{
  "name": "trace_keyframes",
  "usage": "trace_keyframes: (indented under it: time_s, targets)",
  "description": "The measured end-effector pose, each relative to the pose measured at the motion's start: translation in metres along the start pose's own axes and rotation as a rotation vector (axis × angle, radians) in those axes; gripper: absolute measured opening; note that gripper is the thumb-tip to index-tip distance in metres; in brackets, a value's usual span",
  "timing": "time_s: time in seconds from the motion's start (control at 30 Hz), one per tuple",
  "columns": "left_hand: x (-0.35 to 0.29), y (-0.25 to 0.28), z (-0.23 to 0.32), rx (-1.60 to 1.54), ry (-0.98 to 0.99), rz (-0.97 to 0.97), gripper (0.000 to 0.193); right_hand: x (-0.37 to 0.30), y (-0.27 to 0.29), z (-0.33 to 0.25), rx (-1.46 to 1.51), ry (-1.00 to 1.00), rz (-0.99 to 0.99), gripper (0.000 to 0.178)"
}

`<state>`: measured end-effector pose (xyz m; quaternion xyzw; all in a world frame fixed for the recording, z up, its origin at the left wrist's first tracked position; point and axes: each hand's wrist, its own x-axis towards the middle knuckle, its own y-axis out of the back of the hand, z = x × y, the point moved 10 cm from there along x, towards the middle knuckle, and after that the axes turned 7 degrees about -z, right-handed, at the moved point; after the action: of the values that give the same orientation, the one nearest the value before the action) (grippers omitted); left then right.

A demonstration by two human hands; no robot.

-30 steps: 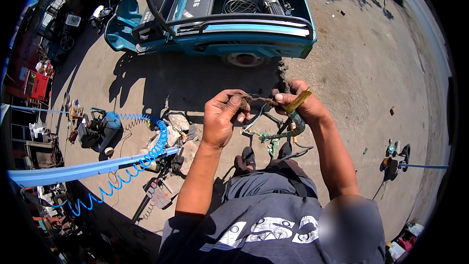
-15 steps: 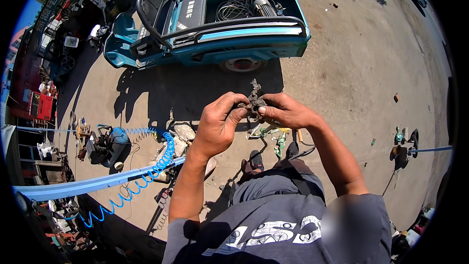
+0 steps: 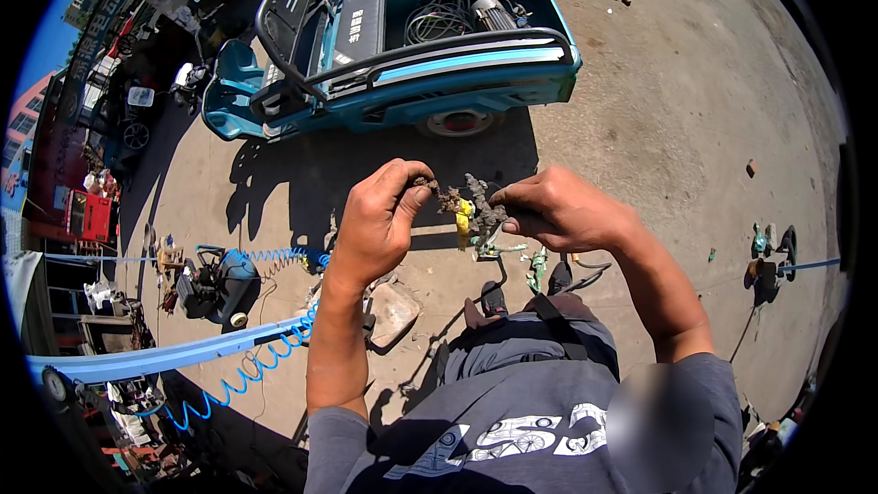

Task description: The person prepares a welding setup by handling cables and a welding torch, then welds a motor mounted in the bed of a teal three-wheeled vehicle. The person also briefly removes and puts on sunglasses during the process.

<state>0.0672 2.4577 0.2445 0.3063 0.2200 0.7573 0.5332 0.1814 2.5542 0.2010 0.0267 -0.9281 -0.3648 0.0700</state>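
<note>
Between my two hands is a rough, dirt-caked grey-brown lump (image 3: 481, 208), its kind hard to tell. My left hand (image 3: 377, 224) is closed, with thumb and forefinger pinching a crumbly brown end (image 3: 423, 184). My right hand (image 3: 574, 210) is closed too, its thumb and fingers gripping the lump's grey right side. Brown bits stretch from the left fingertips towards the lump; I cannot tell whether they are still joined. A yellow thing (image 3: 464, 220) shows just behind or below the lump; whether it touches it is unclear.
A teal cargo tricycle (image 3: 448, 82) stands ahead, with coiled cable (image 3: 441, 16) and a motor (image 3: 494, 15) in its bed. At left are an air compressor (image 3: 233, 284), a blue beam (image 3: 183, 350) and a coiled blue hose (image 3: 265, 343). A large stone (image 3: 395, 314) lies near my feet.
My hands have moved apart, the left one leftwards and the right one slightly right. The lump, bunched between the fingers before, now spans a wider gap. The view has shifted a little.
</note>
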Motion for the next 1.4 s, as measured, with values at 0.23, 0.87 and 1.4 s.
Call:
trace_keyframes:
  time_s: [0.23, 0.87, 1.4]
  targets:
    - [0.003, -0.015, 0.009, -0.019, -0.043, -0.065, 0.010, 0.013, -0.031, -0.027, -0.069, 0.058, -0.202, 0.016]
    - [-0.054, -0.034, -0.043, -0.828, 0.155, 0.252, 0.023, 0.004, 0.004, -0.037, -0.215, 0.064, 0.202, 0.019]
    - [-0.057, -0.110, -0.071, -1.688, 0.185, 0.165, 0.036, 0.012, -0.008, -0.028, -0.008, 0.082, 0.084, 0.029]
